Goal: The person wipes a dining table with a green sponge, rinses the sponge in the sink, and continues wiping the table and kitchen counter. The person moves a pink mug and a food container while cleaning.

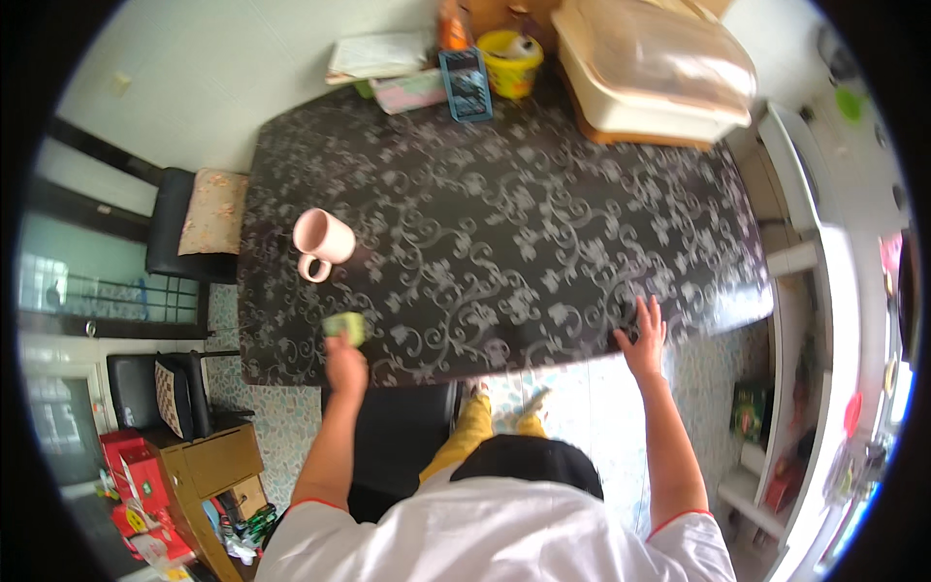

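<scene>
My left hand [346,367] grips a small yellow-green sponge or folded cloth [345,329], slightly blurred, at the near left of the dark table [465,291] with its grey vine pattern. Above that hand, a pink mug [327,240] lies or leans with its mouth towards the upper left and its handle towards me; whether it stands upright I cannot tell. My right hand [643,338] rests at the near right edge of the table, fingers spread, holding nothing.
Along the far edge are papers [378,57], a blue-framed device or box [466,85], a yellow bucket [513,65] and a large cream container with a clear lid [654,80]. A black chair [407,429] stands against the near edge; a cushioned chair [212,211] is at the left.
</scene>
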Demonstrator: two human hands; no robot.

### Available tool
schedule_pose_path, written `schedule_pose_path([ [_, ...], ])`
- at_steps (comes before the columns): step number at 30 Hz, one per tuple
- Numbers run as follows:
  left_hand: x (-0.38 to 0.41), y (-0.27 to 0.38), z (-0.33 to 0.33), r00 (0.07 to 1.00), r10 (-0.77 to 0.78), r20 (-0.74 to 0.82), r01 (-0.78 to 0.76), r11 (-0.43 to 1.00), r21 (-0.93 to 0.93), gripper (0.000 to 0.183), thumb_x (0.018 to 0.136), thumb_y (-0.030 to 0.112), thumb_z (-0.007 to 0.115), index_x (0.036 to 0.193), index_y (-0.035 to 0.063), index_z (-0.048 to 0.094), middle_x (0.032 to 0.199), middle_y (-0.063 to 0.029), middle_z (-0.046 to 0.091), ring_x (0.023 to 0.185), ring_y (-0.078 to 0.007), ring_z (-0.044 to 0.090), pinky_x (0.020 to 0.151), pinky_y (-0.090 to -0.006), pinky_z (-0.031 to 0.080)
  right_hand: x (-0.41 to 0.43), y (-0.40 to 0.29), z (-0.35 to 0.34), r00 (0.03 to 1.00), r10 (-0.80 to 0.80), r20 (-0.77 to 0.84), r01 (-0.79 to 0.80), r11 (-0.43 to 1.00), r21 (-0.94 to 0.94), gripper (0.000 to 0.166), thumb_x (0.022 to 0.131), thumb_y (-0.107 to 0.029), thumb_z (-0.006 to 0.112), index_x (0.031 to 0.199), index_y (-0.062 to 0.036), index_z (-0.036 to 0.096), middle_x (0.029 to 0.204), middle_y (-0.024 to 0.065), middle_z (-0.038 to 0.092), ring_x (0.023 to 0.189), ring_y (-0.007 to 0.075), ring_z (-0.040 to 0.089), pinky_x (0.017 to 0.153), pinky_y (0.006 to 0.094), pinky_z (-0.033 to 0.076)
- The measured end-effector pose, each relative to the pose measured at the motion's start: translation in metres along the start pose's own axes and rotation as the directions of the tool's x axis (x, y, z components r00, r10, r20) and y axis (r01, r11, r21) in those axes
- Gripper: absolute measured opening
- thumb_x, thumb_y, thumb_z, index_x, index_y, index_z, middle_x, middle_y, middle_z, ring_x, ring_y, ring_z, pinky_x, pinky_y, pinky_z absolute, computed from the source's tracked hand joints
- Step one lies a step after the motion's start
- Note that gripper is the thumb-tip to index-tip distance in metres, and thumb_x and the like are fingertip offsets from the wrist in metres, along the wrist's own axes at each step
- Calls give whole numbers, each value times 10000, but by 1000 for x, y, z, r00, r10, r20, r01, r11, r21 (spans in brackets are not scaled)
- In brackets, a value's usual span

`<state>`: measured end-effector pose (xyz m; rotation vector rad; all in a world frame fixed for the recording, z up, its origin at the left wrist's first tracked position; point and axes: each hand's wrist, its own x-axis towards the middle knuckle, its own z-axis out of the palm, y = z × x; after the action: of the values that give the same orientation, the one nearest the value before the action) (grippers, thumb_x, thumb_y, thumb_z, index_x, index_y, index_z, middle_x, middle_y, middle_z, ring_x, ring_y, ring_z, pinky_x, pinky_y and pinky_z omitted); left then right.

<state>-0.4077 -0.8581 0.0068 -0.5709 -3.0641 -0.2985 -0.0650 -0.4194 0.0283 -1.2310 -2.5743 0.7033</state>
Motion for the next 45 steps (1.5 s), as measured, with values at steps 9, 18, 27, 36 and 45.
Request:
schedule_pose_path([
  [9, -44, 215, 31, 952, 285, 112, -242, 925, -293, 551, 778, 67, 535, 1314, 61, 407, 1141, -223, 494, 973, -385, 565, 792, -451, 480, -286, 170, -3, 761, 643, -84, -605, 751, 266, 607, 805, -60, 657, 1345, -96, 383, 1282, 177, 478, 1069, 242, 565, 855, 307, 472],
  [18, -118, 472, 90, 539, 825, 170, -667, 541, -512, 330, 861, 101, 430, 1189, 100, 469, 1022, -165, 525, 760, -352, 612, 609, -462, 502, -343, 190, -11, 666, 676, 313, -745, 586, 319, 523, 784, -141, 686, 1260, -39, 496, 1093, 124, 607, 928, 179, 609, 761, 297, 493],
  [27, 15, 268, 37, 983, 147, 110, -145, 989, -29, 404, 850, 55, 438, 1253, 26, 426, 1158, -226, 439, 812, -389, 600, 689, -463, 496, -475, 294, 14, 355, 808, 471, -935, 295, 199, 545, 744, -213, 700, 1210, -10, 505, 719, 56, 599, 533, 111, 516, 452, 281, 425],
  [36, -41, 483, 73, 929, 307, 208, -125, 786, -606, 261, 908, 219, 355, 989, 27, 513, 866, -233, 595, 770, -382, 589, 663, -479, 456, -414, 258, -25, 524, 761, 384, -845, 521, 120, 553, 765, -232, 687, 1229, 0, 496, 997, 146, 632, 878, 210, 604, 754, 324, 477],
  [45, -85, 565, 91, 481, 846, 229, -483, 474, -736, 239, 862, 118, 462, 1063, 20, 549, 1078, -225, 548, 828, -354, 621, 687, -427, 519, -300, 259, -79, 446, 798, 406, -844, 223, 488, 417, 840, -114, 627, 1239, -101, 504, 1087, 64, 598, 889, 126, 575, 694, 265, 454],
])
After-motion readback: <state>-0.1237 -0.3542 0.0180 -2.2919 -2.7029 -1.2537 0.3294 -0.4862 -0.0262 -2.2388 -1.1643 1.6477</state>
